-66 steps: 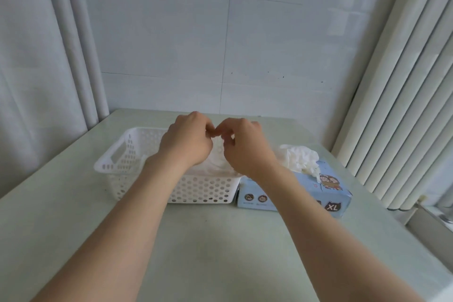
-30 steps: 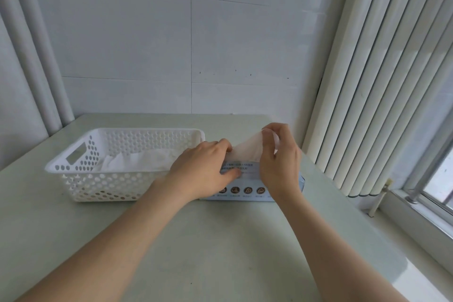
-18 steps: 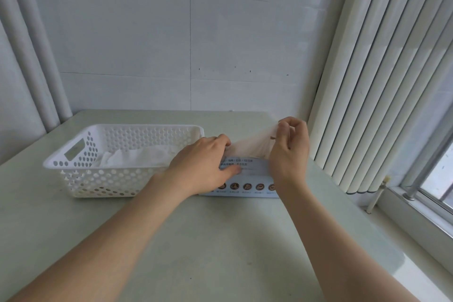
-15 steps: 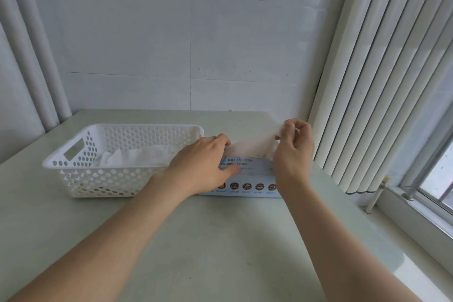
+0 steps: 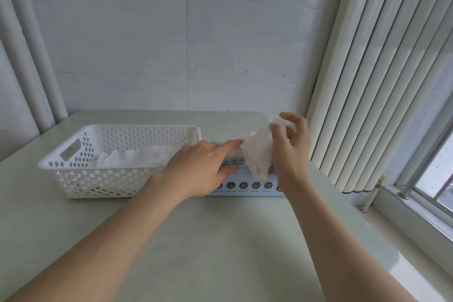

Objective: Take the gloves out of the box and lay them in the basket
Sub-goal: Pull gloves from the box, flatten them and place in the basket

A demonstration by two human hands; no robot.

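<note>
A white perforated basket (image 5: pixel 81 179) stands at the left of the table with white gloves (image 5: pixel 137 157) lying inside. Right beside it lies a pale blue glove box (image 5: pixel 247 185), mostly hidden behind my hands. My left hand (image 5: pixel 199 170) lies flat on the box's top, fingers straight, pressing it down. My right hand (image 5: pixel 290 144) pinches a thin translucent white glove (image 5: pixel 258 154) at its upper end and holds it just above the box, the glove hanging down in front of the box.
The pale green table (image 5: pixel 196 252) runs to a tiled wall behind. White vertical blinds (image 5: pixel 380 81) hang close on the right, with a window sill and frame (image 5: pixel 416 206) beyond the table's right edge. White curtains (image 5: pixel 27 68) hang at the left.
My hands left the basket and went to the box. My right hand has drawn a glove up and out of the box, lifting it higher, while my left hand stays pressed on the box.
</note>
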